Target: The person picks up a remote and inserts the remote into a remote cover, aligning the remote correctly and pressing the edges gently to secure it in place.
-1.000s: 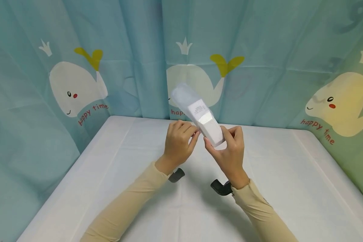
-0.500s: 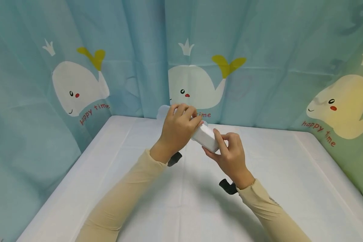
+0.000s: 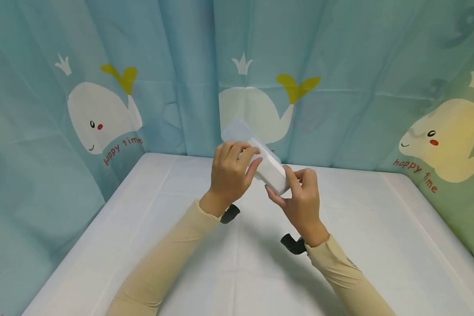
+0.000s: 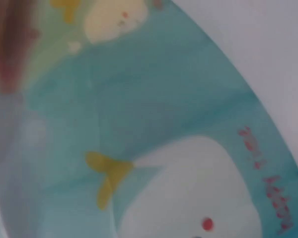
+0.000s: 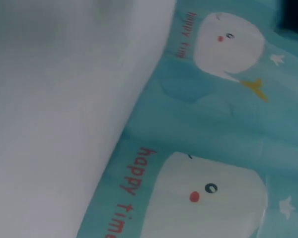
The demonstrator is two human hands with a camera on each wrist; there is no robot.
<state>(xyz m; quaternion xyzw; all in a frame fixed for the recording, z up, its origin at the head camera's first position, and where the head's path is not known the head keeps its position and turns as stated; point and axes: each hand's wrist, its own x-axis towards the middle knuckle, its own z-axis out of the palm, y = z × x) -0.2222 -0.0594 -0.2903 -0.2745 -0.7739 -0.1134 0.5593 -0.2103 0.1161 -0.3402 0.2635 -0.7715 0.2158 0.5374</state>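
Note:
A white, elongated plastic object [image 3: 274, 173] with a pale translucent rounded end [image 3: 237, 129] is held in the air above the table, tilted up to the left. Its exact kind cannot be made out. My right hand [image 3: 305, 202] pinches its lower end between thumb and fingers. My left hand [image 3: 231, 171] is at its upper left part, fingers curled over the edge, thumb and index fingertips close together on the surface. In the left wrist view, blurred fingers [image 4: 12, 44] show at the top left beside a greyish edge. The right wrist view shows no hand.
A white-covered table [image 3: 189, 272] spreads beneath both arms. Behind and beside it hangs a blue-green curtain [image 3: 181, 66] printed with whales. A black strap piece [image 3: 294, 244] sticks out at the right wrist, and another black piece [image 3: 231, 214] at the left.
The left hand came up over the white object's middle, covering it, then drew back slightly down its left side. The object dipped, then tilted up again. The right hand kept its pinch.

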